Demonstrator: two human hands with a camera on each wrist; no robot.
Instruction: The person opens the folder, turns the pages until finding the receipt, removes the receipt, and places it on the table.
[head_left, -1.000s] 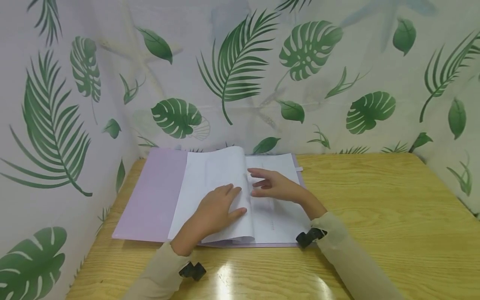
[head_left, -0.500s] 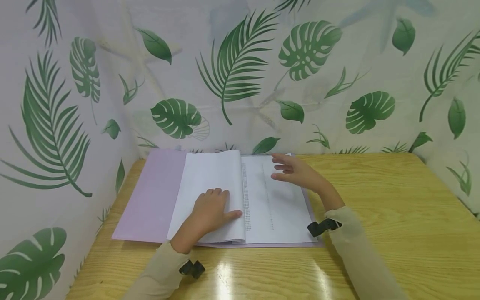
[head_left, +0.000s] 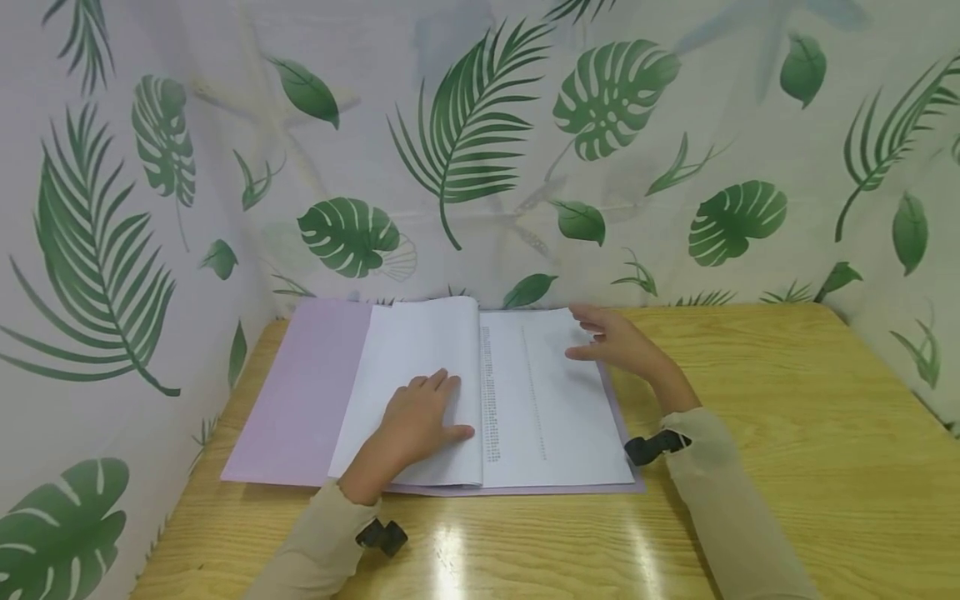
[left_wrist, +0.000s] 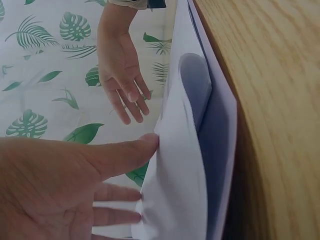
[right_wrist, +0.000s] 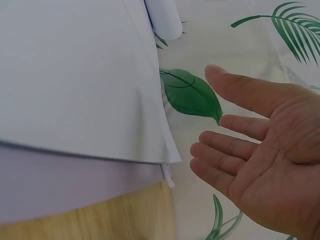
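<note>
A purple folder (head_left: 300,392) lies spread on the table, with white sheets inside it. My left hand (head_left: 420,421) rests with extended fingers on the turned-over left sheets (head_left: 442,333), whose edge by the middle curves up in a roll. In the left wrist view the thumb (left_wrist: 125,157) and fingertips touch that paper. My right hand (head_left: 618,342) hovers near the far right corner of the right-hand page (head_left: 555,400), which bears columns of small print. The right wrist view shows the right palm (right_wrist: 280,165) with its fingers apart from the sheet corner (right_wrist: 165,150), holding nothing.
The folder lies on a wooden table (head_left: 787,433), toward its left part. A white cloth with green leaf prints (head_left: 480,150) hangs behind the table and along both sides. A small tab (right_wrist: 168,176) sticks out at the folder's edge.
My right hand has moved right from the middle of the folder to the far right corner. The left hand has slid slightly left, pressing the turned sheets over, and the printed right page has come into view.
</note>
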